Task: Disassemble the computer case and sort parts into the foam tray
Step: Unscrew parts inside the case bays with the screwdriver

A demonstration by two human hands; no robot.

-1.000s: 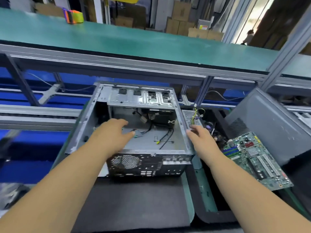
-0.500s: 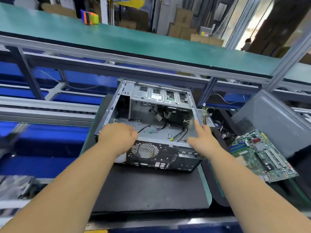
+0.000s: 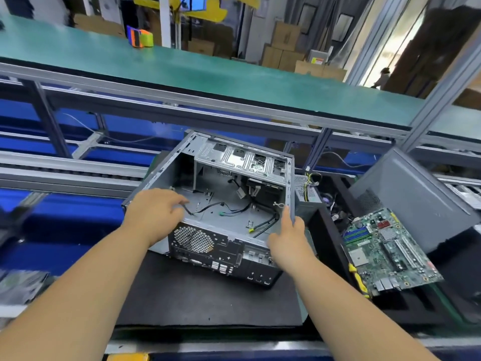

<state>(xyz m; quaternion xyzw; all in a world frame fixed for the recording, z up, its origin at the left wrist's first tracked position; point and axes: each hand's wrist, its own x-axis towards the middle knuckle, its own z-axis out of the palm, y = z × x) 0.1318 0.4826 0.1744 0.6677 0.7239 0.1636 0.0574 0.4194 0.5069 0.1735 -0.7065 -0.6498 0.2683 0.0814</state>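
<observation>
An open grey computer case (image 3: 223,196) lies on its side on a black mat (image 3: 197,293), turned at an angle, with loose black cables inside. My left hand (image 3: 153,209) grips the case's left wall, fingers curled over the edge. Over on the other side, my right hand (image 3: 286,238) holds the right wall near the rear corner. The black foam tray (image 3: 325,238) lies to the right; a green motherboard (image 3: 387,251) rests in it, and a power supply (image 3: 304,194) with yellow wires sits at its far end.
A grey side panel (image 3: 416,194) leans upright behind the motherboard. A green conveyor shelf (image 3: 208,74) runs across above, with an orange-and-green object (image 3: 139,36) on it. Metal rails and blue panels (image 3: 65,162) fill the left.
Both hands moved from inside and beside the case onto its side walls. The case has swung clockwise and shifted right on the mat.
</observation>
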